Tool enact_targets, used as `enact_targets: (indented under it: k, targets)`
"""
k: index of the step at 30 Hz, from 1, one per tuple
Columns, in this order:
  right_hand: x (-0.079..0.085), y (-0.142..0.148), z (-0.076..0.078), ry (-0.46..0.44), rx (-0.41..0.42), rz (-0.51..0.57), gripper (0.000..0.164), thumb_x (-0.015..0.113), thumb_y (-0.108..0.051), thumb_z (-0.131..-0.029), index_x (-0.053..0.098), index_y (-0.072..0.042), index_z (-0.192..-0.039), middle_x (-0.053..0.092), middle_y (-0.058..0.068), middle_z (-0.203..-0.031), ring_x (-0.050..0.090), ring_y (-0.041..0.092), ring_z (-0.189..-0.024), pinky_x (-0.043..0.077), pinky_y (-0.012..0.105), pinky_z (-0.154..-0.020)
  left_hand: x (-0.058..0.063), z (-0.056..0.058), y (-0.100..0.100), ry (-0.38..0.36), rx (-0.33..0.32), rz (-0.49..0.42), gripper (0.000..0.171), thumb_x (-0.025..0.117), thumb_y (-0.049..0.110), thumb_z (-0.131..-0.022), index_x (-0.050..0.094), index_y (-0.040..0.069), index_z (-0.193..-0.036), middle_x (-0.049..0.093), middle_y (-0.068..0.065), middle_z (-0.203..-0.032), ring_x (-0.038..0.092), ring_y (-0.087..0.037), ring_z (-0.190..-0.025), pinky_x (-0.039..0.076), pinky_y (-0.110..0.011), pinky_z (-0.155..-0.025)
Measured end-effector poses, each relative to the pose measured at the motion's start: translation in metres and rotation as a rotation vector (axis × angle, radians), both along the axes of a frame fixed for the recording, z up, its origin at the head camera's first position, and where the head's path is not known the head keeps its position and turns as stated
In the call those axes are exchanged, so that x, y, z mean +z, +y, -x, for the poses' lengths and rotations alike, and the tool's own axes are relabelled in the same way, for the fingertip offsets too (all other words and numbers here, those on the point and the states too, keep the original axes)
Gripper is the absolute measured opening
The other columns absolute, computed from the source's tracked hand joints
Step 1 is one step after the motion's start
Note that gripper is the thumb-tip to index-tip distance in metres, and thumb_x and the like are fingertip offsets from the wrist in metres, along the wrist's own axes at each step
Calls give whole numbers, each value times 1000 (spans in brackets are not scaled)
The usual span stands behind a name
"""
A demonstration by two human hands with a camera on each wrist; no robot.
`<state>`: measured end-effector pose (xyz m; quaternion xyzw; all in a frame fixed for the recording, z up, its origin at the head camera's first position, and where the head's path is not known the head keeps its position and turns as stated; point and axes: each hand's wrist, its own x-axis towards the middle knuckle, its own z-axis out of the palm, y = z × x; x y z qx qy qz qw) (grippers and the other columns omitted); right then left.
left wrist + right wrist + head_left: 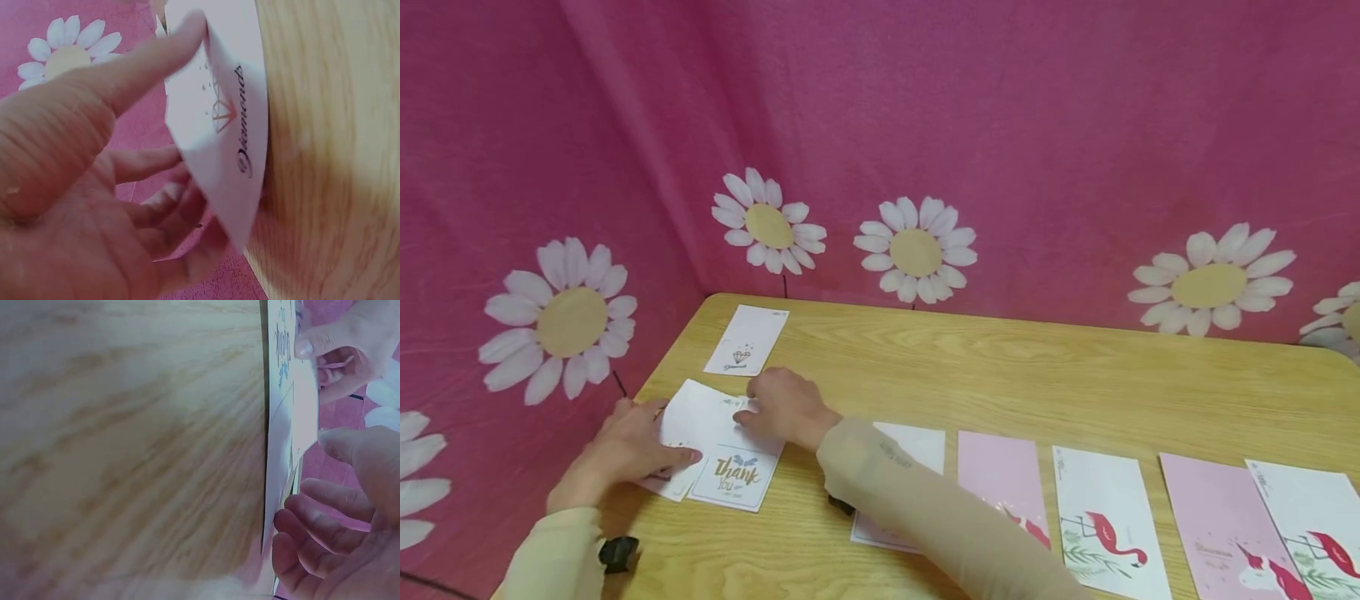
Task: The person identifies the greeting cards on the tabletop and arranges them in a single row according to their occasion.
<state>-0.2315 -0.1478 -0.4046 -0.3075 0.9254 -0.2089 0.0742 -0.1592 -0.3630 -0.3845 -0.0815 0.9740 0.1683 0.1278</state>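
Observation:
In the head view my left hand (628, 446) is at the table's left edge. It holds a white greeting card (219, 147) printed "Diamonds", thumb across the face and fingers behind, as the left wrist view shows. The card bows slightly. Beneath and beside it lies a white "Thank You" card (737, 479) with a blue butterfly. My right hand (790, 408) is at the upper right of these cards. In the right wrist view its thumb tip (334, 444) meets a card corner, while its loosely bent fingers (306, 537) lie by the card edge, apart from the thumb.
Another diamond card (748, 340) lies at the far left corner. To the right runs a row of cards: a white one (917, 446) partly under my right sleeve, a pink unicorn card (1000, 471), a flamingo card (1108, 500) and more. A pink daisy-print cloth (1000, 125) borders the wooden table.

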Motion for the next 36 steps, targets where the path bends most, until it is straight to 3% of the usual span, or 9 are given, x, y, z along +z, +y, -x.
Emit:
enact_targets:
  k: [5, 9, 14, 19, 22, 28, 36]
  targets:
    - [0, 1, 0, 2, -11, 12, 35, 72, -44, -94, 76, -19, -118, 74, -5, -113, 65, 9, -95, 53, 27, -74, 1, -2, -3, 138, 50, -15, 72, 78, 32, -86, 48, -2, -143, 54, -30, -120, 56, -42, -101, 49, -55, -74]
    - [2, 2, -2, -12, -31, 39, 34, 73, -44, -93, 76, -21, -118, 74, -6, -115, 62, 8, -93, 51, 25, -71, 4, -5, -8, 267, 45, -63, 46, 71, 22, -92, 60, -2, -129, 66, -24, -107, 64, -40, -97, 51, -44, -71]
    - [4, 6, -5, -51, -38, 123, 32, 73, -41, -93, 77, -17, -114, 75, -5, -107, 57, 7, -80, 45, 21, -63, 8, -7, -16, 395, 21, -164, 33, 71, 14, -94, 66, -5, -120, 71, -26, -105, 69, -32, -92, 48, -23, -69]
    - [5, 14, -9, -107, -35, 222, 31, 71, -39, -95, 77, -16, -114, 71, -7, -89, 53, 6, -70, 41, 19, -58, 10, -6, -11, 368, 85, -358, 45, 66, 23, -100, 58, -4, -135, 65, -29, -124, 57, -2, -96, 45, -8, -73]
    - [4, 22, -10, -154, -47, 309, 30, 71, -38, -95, 77, -16, -114, 67, -8, -80, 52, 5, -66, 41, 18, -56, 11, -3, -2, 334, 142, -444, 52, 64, 30, -102, 53, -1, -142, 60, -27, -132, 52, 5, -96, 47, -9, -74]
    - [2, 46, -8, -199, -68, 443, 24, 72, -35, -94, 78, -15, -106, 67, -8, -78, 53, 5, -67, 42, 17, -61, 12, 5, 23, 299, 171, -583, 53, 64, 28, -102, 49, 1, -145, 56, -26, -138, 58, 9, -87, 54, -15, -73]
    - [3, 80, -7, -255, -119, 529, 17, 69, -33, -96, 73, -16, -97, 68, -5, -83, 59, 8, -74, 48, 22, -65, 15, 24, 62, 274, 152, -694, 53, 63, 26, -102, 47, 4, -148, 55, -21, -138, 61, -1, -92, 55, -16, -76]
